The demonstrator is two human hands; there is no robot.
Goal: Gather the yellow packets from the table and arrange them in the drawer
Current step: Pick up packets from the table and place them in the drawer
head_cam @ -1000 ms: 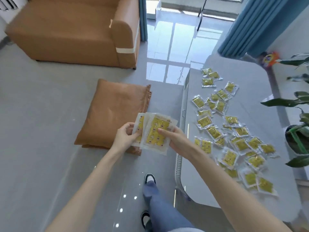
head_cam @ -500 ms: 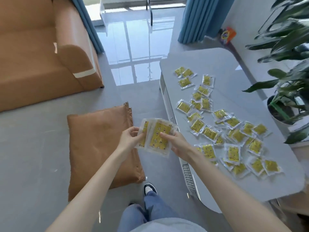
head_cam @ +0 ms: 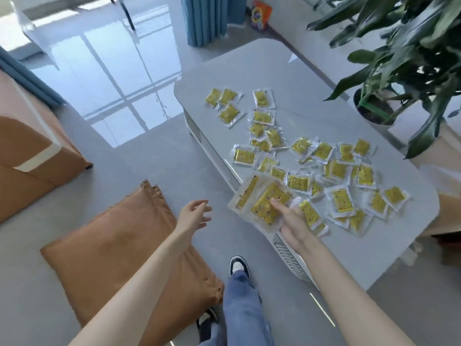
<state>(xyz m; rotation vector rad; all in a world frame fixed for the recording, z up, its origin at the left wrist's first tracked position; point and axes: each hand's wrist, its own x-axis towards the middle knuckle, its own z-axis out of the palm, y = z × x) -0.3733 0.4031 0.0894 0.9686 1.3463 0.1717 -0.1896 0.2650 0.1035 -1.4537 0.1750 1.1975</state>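
Several sachets form the stack of yellow packets [head_cam: 264, 204] gripped by the right hand [head_cam: 293, 222]: the thumb [head_cam: 278, 204] presses on the printed top face and the fingers curl beneath. The stack hangs over the near edge of the table [head_cam: 274, 71], just above the nearest of the loose yellow packets [head_cam: 343, 201]. The left hand [head_cam: 195, 216] holds nothing; its fingers are relaxed and slightly spread over the floor between the cushion [head_cam: 119, 245] and the table. Each packet appears thin, light and pliable, with a yellow printed centre and a clear sealed border. The film is probably slick, so stacked packets are likely to slide and fan apart, and the held stack is already fanned to the left. Recommended hold: pinch across the yellow centre, thumb above and fingers below, with enough pressure to lock the layers. A loose packet is best lifted by its clear border. The long axis of the held stack runs diagonally, from near-left to far-right, printed face up. The loose packets lie flat on the table, many overlapping, with their long axes pointing in mixed directions. No open drawer is visible in the head view, so the placement point cannot be told.
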